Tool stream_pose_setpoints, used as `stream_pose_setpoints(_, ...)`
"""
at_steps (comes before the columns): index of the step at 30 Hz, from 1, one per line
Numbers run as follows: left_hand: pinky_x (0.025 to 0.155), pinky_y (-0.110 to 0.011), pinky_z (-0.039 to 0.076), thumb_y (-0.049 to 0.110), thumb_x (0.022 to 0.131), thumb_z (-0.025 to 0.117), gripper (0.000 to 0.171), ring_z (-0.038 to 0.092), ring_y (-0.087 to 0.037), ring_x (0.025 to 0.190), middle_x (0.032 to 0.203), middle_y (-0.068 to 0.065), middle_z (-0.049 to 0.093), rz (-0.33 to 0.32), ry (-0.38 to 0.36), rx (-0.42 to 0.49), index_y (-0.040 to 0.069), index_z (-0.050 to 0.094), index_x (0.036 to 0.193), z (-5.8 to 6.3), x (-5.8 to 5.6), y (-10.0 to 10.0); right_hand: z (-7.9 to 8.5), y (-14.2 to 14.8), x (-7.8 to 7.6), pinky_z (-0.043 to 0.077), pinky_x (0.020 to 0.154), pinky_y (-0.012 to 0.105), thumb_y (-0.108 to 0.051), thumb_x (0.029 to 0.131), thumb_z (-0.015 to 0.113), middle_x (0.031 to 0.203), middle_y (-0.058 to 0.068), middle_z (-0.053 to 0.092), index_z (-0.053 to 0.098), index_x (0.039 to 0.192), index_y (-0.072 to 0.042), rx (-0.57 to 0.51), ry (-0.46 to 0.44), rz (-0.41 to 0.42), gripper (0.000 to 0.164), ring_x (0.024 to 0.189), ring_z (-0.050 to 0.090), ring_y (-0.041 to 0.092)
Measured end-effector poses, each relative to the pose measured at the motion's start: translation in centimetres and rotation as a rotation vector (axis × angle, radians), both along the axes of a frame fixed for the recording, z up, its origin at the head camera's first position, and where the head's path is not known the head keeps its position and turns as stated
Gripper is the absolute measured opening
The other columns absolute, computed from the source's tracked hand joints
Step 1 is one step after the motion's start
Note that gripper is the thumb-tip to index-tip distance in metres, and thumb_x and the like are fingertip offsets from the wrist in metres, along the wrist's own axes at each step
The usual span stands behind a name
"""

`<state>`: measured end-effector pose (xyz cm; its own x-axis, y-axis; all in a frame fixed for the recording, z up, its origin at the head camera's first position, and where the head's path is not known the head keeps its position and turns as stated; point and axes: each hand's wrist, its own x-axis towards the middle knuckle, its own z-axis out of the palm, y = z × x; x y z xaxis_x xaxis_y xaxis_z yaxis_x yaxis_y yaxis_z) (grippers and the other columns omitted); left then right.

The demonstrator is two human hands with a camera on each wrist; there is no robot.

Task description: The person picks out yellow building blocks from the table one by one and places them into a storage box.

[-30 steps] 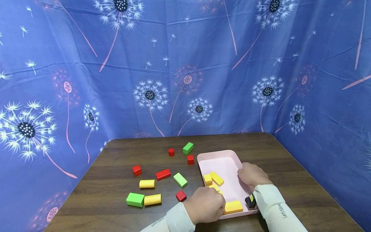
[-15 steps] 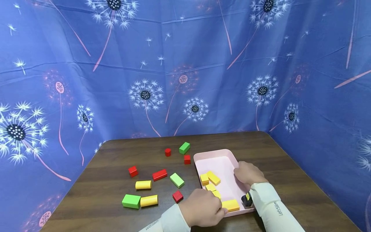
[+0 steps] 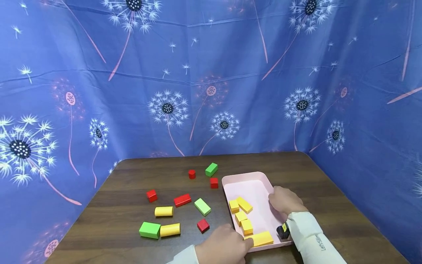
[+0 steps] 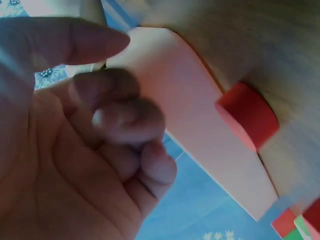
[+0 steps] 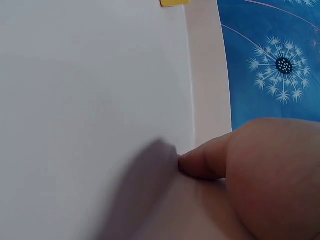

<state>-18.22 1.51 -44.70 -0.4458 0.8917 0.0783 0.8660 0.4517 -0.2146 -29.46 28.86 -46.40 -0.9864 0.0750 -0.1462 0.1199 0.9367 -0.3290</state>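
Note:
A shallow pink tray point(image 3: 252, 186) lies at the right of the table, with several yellow blocks point(image 3: 246, 227) along its left and near sides. My right hand point(image 3: 286, 200) pinches the tray's right wall, its thumb inside, as the right wrist view shows of the same hand point(image 5: 265, 175). My left hand point(image 3: 224, 246) is by the tray's near left corner, one fingertip close to the long yellow block point(image 3: 262, 239). In the left wrist view, its fingers point(image 4: 130, 120) curl loosely, thumb and fingertips apart, nothing between them. The tray's outer wall point(image 4: 195, 110) is behind that hand.
Left of the tray lie red blocks point(image 3: 182, 200), green blocks point(image 3: 150, 230), a light green block point(image 3: 202, 207) and two yellow cylinders point(image 3: 170, 230). A red block point(image 3: 203, 225) is close to my left hand. A blue dandelion curtain point(image 3: 197, 84) hangs behind the table point(image 3: 125, 205).
My left hand has drawn back toward the table's near edge, uncovering more yellow blocks in the tray. The right hand stays at the tray's right wall. The head view shifted slightly.

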Motion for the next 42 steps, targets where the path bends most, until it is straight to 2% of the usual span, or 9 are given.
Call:
stream_pose_setpoints(6,0.052,-0.019,0.022,0.033,0.083,0.078,0.035,0.036,0.005,0.047,0.056,0.018,0.051,-0.041,0.111,0.079,0.024,0.063,0.113,1.0,0.2,-1.5,0.5,0.1,0.1,0.051,0.087,0.068,-0.027,0.101,0.048,0.128,0.029,0.065,0.056,0.135,0.008,0.009,0.018,0.009,0.050,0.106,0.067,0.044)
stream_pose_setpoints(9,0.054,-0.019,0.022,0.030,0.084,0.078,0.033,0.033,0.005,0.048,0.058,0.018,0.050,-0.039,0.073,0.106,0.022,0.064,0.114,1.2,0.0,-1.9,0.6,0.0,0.1,0.051,0.087,0.069,-0.027,0.101,0.047,0.129,0.030,0.065,0.056,0.136,0.008,0.012,0.012,0.008,0.050,0.107,0.066,0.045)
stream_pose_setpoints(12,0.057,-0.019,0.025,0.029,0.086,0.077,0.028,0.040,0.006,0.053,0.064,0.018,0.056,-0.030,0.025,0.118,0.023,0.064,0.110,1.0,-0.2,-2.3,0.3,0.1,0.2,0.051,0.087,0.068,-0.027,0.101,0.047,0.130,0.030,0.064,0.056,0.136,0.008,0.008,0.001,0.003,0.051,0.108,0.066,0.044)
stream_pose_setpoints(17,0.059,-0.022,0.028,0.028,0.085,0.075,0.020,0.055,0.001,0.065,0.075,0.014,0.064,0.004,0.073,0.184,0.022,0.065,0.101,0.7,-0.7,-3.1,0.1,0.3,0.3,0.050,0.088,0.068,-0.028,0.101,0.047,0.131,0.029,0.064,0.055,0.137,0.008,0.005,0.002,-0.003,0.051,0.107,0.066,0.042)
stream_pose_setpoints(20,0.059,-0.025,0.033,0.027,0.085,0.074,0.016,0.059,-0.004,0.070,0.078,0.013,0.063,0.034,0.096,0.209,0.022,0.065,0.097,0.7,-0.9,-3.7,0.1,0.3,0.1,0.051,0.089,0.067,-0.028,0.101,0.047,0.130,0.029,0.064,0.056,0.136,0.008,0.012,0.010,0.001,0.051,0.108,0.066,0.043)
stream_pose_setpoints(26,0.069,-0.028,0.049,0.027,0.089,0.074,0.017,0.059,-0.004,0.076,0.084,0.013,0.066,0.091,-0.001,0.210,0.023,0.071,0.105,0.9,-1.2,-4.9,0.2,0.1,0.1,0.051,0.088,0.067,-0.026,0.100,0.047,0.127,0.029,0.066,0.057,0.134,0.008,0.030,0.018,0.012,0.049,0.108,0.066,0.046)
stream_pose_setpoints(29,0.070,-0.029,0.050,0.027,0.088,0.075,0.019,0.060,-0.006,0.077,0.087,0.013,0.068,0.109,0.004,0.217,0.023,0.072,0.106,0.8,-1.4,-5.5,0.2,0.1,0.1,0.051,0.088,0.067,-0.026,0.100,0.046,0.127,0.029,0.066,0.057,0.135,0.007,0.025,0.016,0.010,0.049,0.108,0.066,0.046)
stream_pose_setpoints(33,0.067,-0.030,0.048,0.024,0.085,0.074,0.017,0.061,-0.008,0.078,0.087,0.012,0.067,0.125,0.065,0.239,0.022,0.071,0.101,0.4,-1.5,-6.6,-0.1,-0.1,0.1,0.050,0.088,0.067,-0.027,0.100,0.047,0.128,0.029,0.066,0.057,0.135,0.007,0.006,0.007,0.010,0.049,0.105,0.066,0.043)
stream_pose_setpoints(42,0.072,-0.032,0.048,0.025,0.086,0.075,0.018,0.062,-0.013,0.085,0.094,0.007,0.065,0.230,0.046,0.288,0.019,0.074,0.103,0.9,-2.3,-8.3,-0.1,0.1,-0.1,0.052,0.087,0.064,-0.027,0.100,0.047,0.124,0.028,0.067,0.058,0.132,0.007,0.013,0.017,0.000,0.048,0.101,0.067,0.039)
